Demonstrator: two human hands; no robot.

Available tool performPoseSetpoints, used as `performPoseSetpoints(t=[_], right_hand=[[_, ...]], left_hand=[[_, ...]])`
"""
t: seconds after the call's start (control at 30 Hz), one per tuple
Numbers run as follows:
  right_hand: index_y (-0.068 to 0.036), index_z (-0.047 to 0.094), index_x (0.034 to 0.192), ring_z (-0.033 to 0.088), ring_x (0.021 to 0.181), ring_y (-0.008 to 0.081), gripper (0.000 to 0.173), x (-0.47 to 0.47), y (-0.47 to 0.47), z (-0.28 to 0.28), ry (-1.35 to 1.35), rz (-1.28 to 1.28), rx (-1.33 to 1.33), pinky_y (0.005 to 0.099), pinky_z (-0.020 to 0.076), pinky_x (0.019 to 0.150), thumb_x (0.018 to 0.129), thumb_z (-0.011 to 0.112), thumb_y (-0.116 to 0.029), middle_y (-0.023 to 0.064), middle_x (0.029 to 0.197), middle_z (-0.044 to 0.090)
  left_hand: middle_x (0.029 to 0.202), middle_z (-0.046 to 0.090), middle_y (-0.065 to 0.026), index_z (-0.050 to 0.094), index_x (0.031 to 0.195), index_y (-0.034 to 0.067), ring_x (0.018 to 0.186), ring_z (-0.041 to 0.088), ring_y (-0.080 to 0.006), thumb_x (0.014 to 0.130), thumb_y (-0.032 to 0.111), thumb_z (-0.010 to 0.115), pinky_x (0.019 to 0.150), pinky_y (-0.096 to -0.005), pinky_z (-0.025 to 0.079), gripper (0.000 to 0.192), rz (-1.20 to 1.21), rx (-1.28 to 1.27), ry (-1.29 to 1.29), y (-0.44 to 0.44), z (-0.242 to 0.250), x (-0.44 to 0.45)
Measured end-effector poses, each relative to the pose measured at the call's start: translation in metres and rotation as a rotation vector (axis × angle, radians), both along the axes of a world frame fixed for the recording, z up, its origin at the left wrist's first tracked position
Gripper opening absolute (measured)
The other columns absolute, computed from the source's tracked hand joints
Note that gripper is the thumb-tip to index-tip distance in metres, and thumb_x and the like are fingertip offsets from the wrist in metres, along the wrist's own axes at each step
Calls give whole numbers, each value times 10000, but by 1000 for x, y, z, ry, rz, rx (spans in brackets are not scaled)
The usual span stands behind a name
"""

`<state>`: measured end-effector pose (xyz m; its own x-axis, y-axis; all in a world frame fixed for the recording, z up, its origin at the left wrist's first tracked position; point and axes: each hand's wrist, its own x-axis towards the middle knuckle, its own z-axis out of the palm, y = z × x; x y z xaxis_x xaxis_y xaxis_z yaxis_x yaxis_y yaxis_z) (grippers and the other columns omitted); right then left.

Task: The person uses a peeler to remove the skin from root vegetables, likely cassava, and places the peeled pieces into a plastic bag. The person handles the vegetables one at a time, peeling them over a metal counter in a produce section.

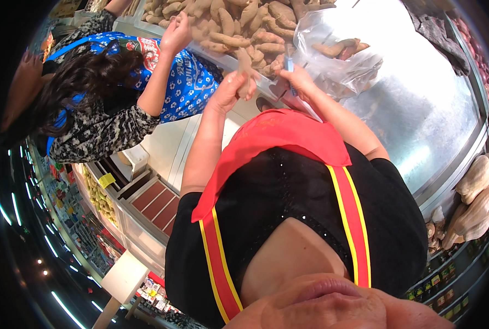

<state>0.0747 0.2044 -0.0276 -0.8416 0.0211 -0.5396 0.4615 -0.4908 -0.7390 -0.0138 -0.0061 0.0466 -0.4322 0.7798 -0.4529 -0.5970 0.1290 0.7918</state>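
My left hand [237,87] is closed around a long brown tuber [244,68], held upright over the front edge of a bin. To its right, my right hand [294,80] grips a light-blue handled tool [289,61], whose kind I cannot tell. Its fingers are near another root. Many similar brown tubers [227,22] are heaped in the bin beyond both hands. Right of my right hand lies a clear plastic bag [357,72] with several tubers [335,50] showing at its opening.
A metal counter [433,123] spans the right side, with a grey cloth [435,35] at its far edge. Pale squashes [474,205] lie at the lower right. Close on the left stands a person in a blue patterned apron [187,86], one hand raised by the bin.
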Motion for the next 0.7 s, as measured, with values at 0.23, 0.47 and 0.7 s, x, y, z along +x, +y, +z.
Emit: performPoseSetpoints(t=[0.23, 0.47, 0.7], right_hand=[[-31, 563, 1124, 539, 658, 126, 285, 17, -17, -40, 33, 78, 10, 296, 449, 559, 872, 604, -157, 24, 798, 588], [-45, 595, 1117, 514, 632, 97, 292, 35, -38, -38, 67, 50, -68, 257, 406, 539, 846, 634, -147, -8, 778, 588], [-67, 600, 1078, 544, 627, 72, 208, 30, -37, -22, 102, 122, 2, 227, 462, 554, 881, 653, -101, 1, 792, 623]], left_hand=[[1123, 625, -134, 423, 1329, 28, 952, 617, -196, 966, 200, 523, 817, -320, 488, 414, 24, 135, 8, 68, 45, 10], [1329, 567, -79, 477, 1403, 91, 1182, 528, -142, 919, 113, 572, 994, -281, 417, 493, -279, 214, 301, 89, 62, 34], [832, 668, -18, 697, 1000, 42, 744, 612, -73, 914, 154, 617, 705, -221, 484, 163, -302, -26, 214, 32, 16, 22]])
